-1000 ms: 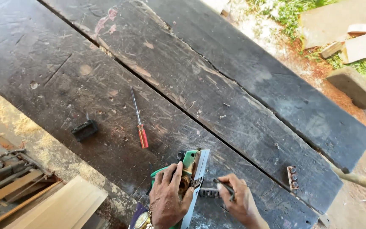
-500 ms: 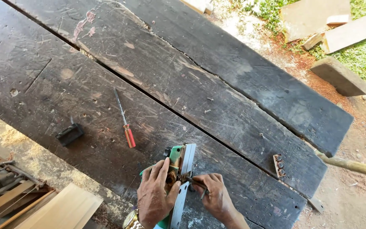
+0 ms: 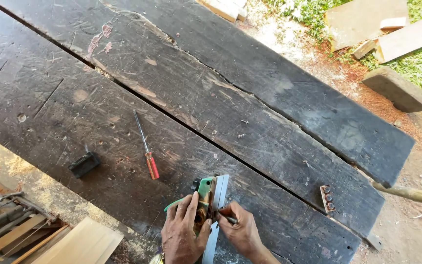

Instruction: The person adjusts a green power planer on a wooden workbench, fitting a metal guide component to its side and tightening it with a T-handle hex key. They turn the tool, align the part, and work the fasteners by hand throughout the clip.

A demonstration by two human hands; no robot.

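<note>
Head view looks down on a dark plank desk (image 3: 250, 127), scratched and split along its length. At its near edge lies a green planer (image 3: 206, 203) on its side, its grey metal base plate turned up. Left hand (image 3: 181, 234) lies spread over the planer's body, fingers (image 3: 187, 211) pressing it down. Right hand (image 3: 240, 230) sits just beside the plate with fingers closed around a small dark tool (image 3: 230, 220), its tip against the planer. Further left lie a red-handled screwdriver (image 3: 147, 154) and a small black block (image 3: 84, 164), well apart. A rusty metal bracket (image 3: 326, 198) rests to the right.
</note>
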